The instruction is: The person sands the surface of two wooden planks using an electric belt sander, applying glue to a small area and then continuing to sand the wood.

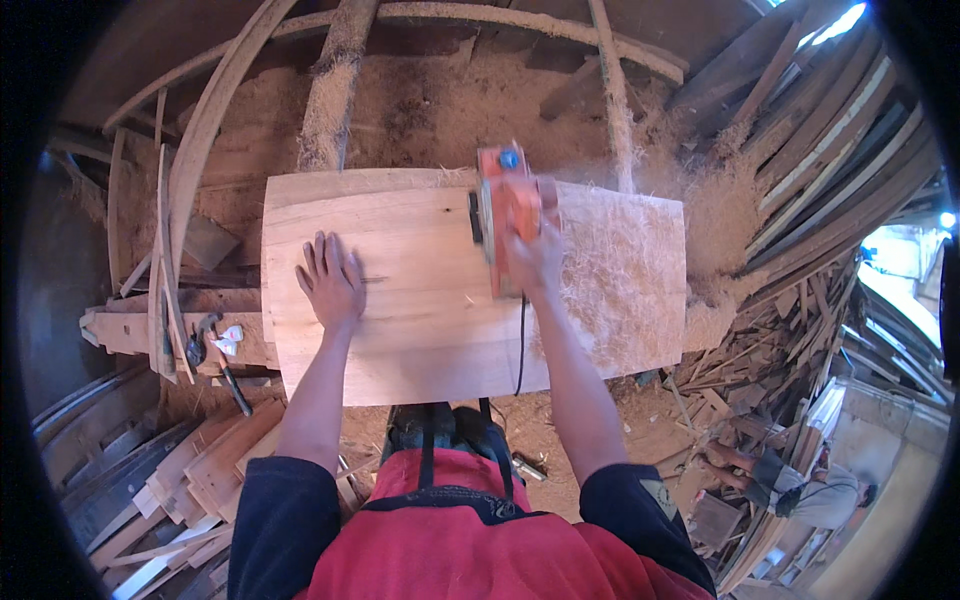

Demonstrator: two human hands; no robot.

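A wide pale wooden board (420,300) lies flat before me, its right part strewn with curly shavings (622,262). My right hand (535,255) is wrapped round the handle of an orange electric planer (508,190), which rests on the board right of its middle. The planer and that hand look slightly blurred. From the tool a black cord (522,345) hangs over the board's near edge. My left hand (333,285) is pressed on the left part of the board, fingers spread, holding nothing.
Left of the board, a hammer (228,375) lies on a timber beam (120,330). Stacked planks (215,470) fill the lower left, scrap wood (770,350) the right. Sawdust covers the ground beyond the board. Another person (815,495) sits at the lower right.
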